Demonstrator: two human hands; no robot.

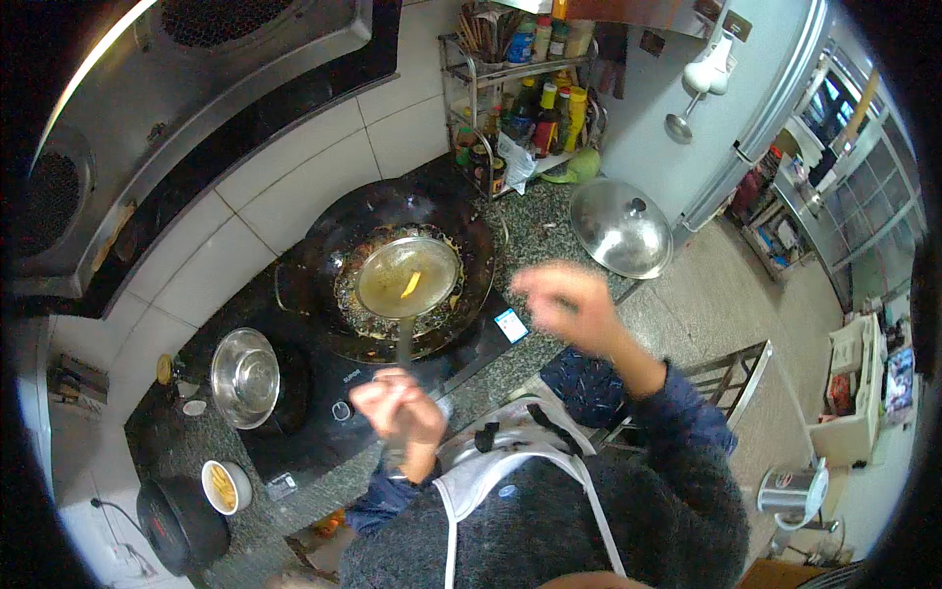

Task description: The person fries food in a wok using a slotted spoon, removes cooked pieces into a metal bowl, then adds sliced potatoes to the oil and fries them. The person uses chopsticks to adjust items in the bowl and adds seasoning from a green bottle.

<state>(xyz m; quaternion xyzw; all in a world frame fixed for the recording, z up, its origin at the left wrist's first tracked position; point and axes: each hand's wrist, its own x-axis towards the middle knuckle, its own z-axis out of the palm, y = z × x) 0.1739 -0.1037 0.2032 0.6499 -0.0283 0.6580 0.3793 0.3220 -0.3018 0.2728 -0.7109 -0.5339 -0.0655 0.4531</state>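
My left hand [401, 411] is closed around the handle of a round wire-mesh skimmer [383, 283]. The skimmer's bowl is over a dark wok [313, 269], and a single yellow strip of food [411, 284], like a potato fry, lies in it. Bubbling oil [368, 324] shows in the wok around the skimmer's rim. To the right of the wok, my right hand [570, 305] is raised above the counter, blurred, with its fingers curled. Whether anything is between those fingers cannot be made out.
A white bowl of yellow strips [222, 487] stands at the left beside a black appliance [180, 526]. A metal bowl [246, 379] sits on the cooktop [346, 431]. Past my right hand lies a domed metal lid [622, 232]. A rack of bottles [471, 73] stands behind.
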